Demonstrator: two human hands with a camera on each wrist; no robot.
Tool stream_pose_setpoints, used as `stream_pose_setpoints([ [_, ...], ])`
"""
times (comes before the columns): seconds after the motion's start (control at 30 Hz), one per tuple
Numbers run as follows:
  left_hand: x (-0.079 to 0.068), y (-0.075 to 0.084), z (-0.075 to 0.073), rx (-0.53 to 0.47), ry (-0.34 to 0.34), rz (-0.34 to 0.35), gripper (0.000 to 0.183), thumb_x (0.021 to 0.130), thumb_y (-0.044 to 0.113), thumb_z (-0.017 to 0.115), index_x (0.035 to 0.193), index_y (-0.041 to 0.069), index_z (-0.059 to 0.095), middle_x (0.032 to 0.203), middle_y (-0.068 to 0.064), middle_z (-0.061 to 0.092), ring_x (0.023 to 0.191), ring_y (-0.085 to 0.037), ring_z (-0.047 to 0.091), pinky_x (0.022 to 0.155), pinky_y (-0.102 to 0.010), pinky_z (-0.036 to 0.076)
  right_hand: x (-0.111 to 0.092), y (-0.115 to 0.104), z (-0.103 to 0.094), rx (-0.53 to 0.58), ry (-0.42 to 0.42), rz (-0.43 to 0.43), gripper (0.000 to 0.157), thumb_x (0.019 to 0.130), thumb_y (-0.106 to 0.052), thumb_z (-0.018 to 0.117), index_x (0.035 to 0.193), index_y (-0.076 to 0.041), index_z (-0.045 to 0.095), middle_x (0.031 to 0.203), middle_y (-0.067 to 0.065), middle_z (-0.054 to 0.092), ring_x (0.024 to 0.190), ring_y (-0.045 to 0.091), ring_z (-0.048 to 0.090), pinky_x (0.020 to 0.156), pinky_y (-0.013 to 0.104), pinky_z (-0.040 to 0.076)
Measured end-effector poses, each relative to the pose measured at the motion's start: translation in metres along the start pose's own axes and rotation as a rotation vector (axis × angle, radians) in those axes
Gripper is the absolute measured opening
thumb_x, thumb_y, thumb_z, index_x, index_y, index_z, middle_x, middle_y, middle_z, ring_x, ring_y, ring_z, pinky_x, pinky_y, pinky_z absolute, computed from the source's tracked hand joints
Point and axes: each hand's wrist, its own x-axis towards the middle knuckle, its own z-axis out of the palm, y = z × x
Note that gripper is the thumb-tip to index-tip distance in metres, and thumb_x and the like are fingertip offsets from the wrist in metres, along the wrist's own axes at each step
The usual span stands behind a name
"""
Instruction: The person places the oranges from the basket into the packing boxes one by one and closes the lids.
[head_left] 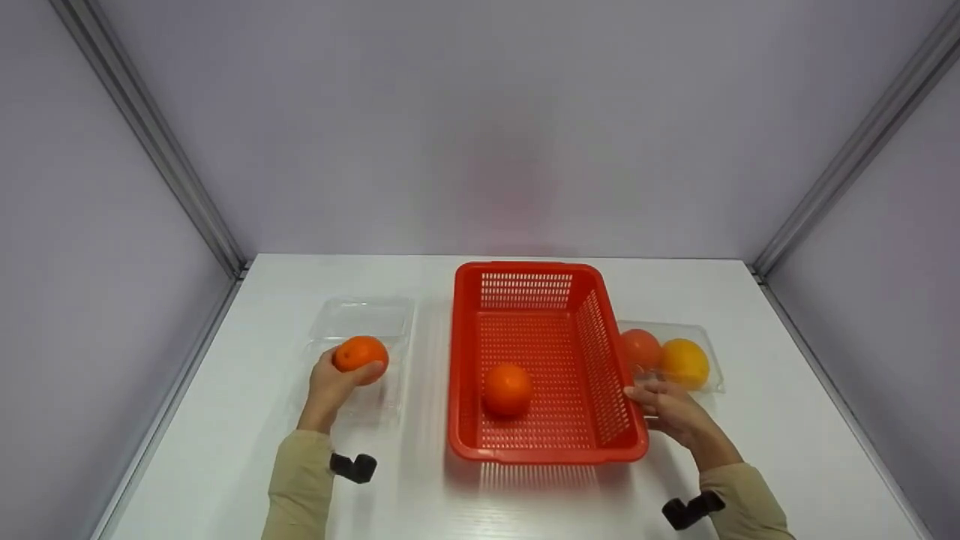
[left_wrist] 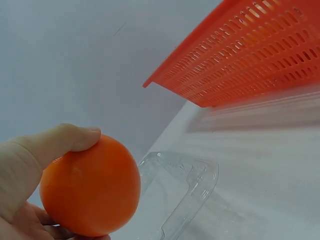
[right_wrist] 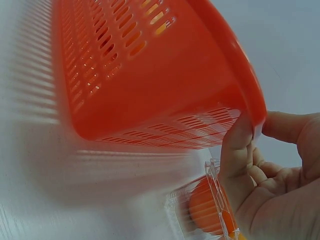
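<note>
My left hand (head_left: pixel 330 386) grips an orange (head_left: pixel 362 358) above an open clear plastic clamshell box (head_left: pixel 367 319) on the left of the table. In the left wrist view the thumb lies over the top of the orange (left_wrist: pixel 95 187) and the fingers are beneath it. A red slotted basket (head_left: pixel 465 360) stands in the middle with one orange (head_left: pixel 508 390) inside. At the basket's right rim, my right hand (head_left: pixel 679 415) pinches the edge between thumb and fingers, as the right wrist view shows on the basket (right_wrist: pixel 165 90).
Right of the basket, partly behind its wall, sits a clear plastic box (head_left: pixel 709 352) holding an orange-red fruit (head_left: pixel 641 349) and a yellow-orange fruit (head_left: pixel 685 364). Pale walls (head_left: pixel 502 127) enclose the white table (head_left: pixel 247 360) at the back and both sides.
</note>
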Motion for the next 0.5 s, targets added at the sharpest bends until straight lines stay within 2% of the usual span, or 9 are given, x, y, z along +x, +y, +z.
stream_pose_setpoints([
  [0.17,-0.0001,-0.0035,-0.0039,-0.002,0.005,0.000,0.086,0.084,0.028,0.072,0.148,-0.004,0.023,0.149,-0.024,0.035,0.131,-0.037,0.038,0.117,-0.052,0.031,0.0001,0.0004,0.0000,-0.001,-0.005,-0.002,0.024,0.097,-0.028,0.057,0.107,-0.008,0.065,0.089,-0.010,0.072,0.084,0.005,0.068,0.076,0.026,0.057],
  [0.33,-0.0010,-0.0060,-0.0065,0.008,0.010,-0.005,0.087,0.084,0.029,0.072,0.148,-0.004,0.023,0.149,-0.025,0.035,0.131,-0.038,0.037,0.117,-0.053,0.031,-0.0004,-0.0009,0.0007,-0.005,0.003,0.002,0.030,0.096,-0.029,0.058,0.112,-0.004,0.063,0.090,-0.010,0.072,0.085,0.006,0.067,0.077,0.027,0.056],
  [0.5,-0.0003,-0.0075,-0.0088,0.018,0.023,-0.012,0.085,0.085,0.027,0.071,0.147,-0.005,0.023,0.148,-0.026,0.034,0.132,-0.038,0.037,0.117,-0.053,0.031,-0.0006,-0.0005,0.0003,0.002,0.002,0.006,0.028,0.096,-0.029,0.057,0.111,-0.006,0.064,0.091,-0.010,0.072,0.086,0.005,0.067,0.078,0.027,0.056],
])
